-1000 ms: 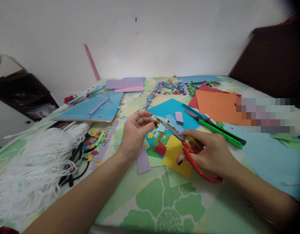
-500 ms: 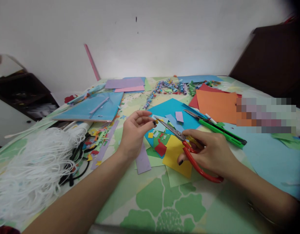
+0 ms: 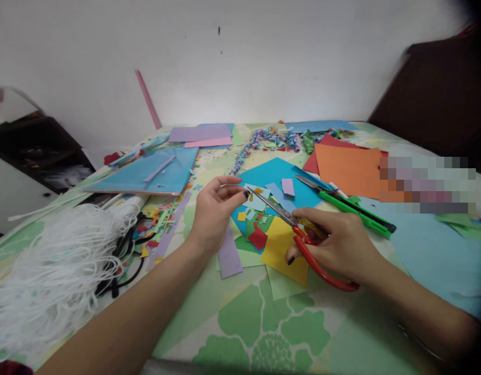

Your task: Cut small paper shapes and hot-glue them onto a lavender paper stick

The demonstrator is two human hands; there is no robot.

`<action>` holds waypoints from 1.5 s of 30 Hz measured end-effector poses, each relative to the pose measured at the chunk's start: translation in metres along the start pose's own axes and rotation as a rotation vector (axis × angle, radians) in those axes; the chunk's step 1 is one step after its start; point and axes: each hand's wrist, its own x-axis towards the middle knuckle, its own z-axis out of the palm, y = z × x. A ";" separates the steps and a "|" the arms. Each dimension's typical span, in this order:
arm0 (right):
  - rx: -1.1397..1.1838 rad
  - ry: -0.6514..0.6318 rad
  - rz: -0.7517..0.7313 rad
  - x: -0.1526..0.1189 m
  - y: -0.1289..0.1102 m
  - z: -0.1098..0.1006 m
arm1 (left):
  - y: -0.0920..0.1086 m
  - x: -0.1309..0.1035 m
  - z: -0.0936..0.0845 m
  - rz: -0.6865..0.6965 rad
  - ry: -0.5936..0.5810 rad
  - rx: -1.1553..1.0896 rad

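My left hand (image 3: 214, 213) is closed in a pinch on a small piece of yellow paper (image 3: 251, 197), partly hidden by the thumb and fingertips. In my right hand (image 3: 336, 239) are red-handled scissors (image 3: 320, 268), their blades pointing left with the tips beside the yellow piece. The blades look nearly together. Another yellow bit (image 3: 258, 191) shows just above the blades. Beneath the hands lie a blue sheet (image 3: 277, 169), a yellow sheet (image 3: 281, 250), a red scrap (image 3: 258, 239) and several tiny coloured cuttings. A purple strip (image 3: 229, 258) lies below my left wrist.
A green box cutter (image 3: 355, 214) lies right of the scissors, near an orange sheet (image 3: 347, 169). White cord (image 3: 56, 276) is heaped at left, below a blue paper pack (image 3: 146, 169). Curled paper garland (image 3: 256, 140) lies at the back, before the wall.
A yellow bit now shows apart from the pinched piece, above the scissor blades. Both hands stay almost in place, with the left fingers shifted very slightly.
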 end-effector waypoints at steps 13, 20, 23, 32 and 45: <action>-0.065 0.088 0.020 0.002 0.006 0.000 | -0.003 0.004 -0.007 0.028 -0.096 0.566; -0.097 0.089 0.027 0.003 0.007 0.000 | -0.015 0.005 -0.012 0.183 -0.348 0.933; -0.099 0.088 0.036 0.003 0.008 0.000 | -0.014 0.005 -0.013 0.185 -0.350 1.024; -0.105 0.066 0.051 0.003 0.005 -0.001 | -0.021 0.015 -0.024 0.247 -0.340 1.267; -0.104 0.065 0.048 0.004 0.004 -0.002 | -0.025 0.017 -0.027 0.234 -0.402 1.277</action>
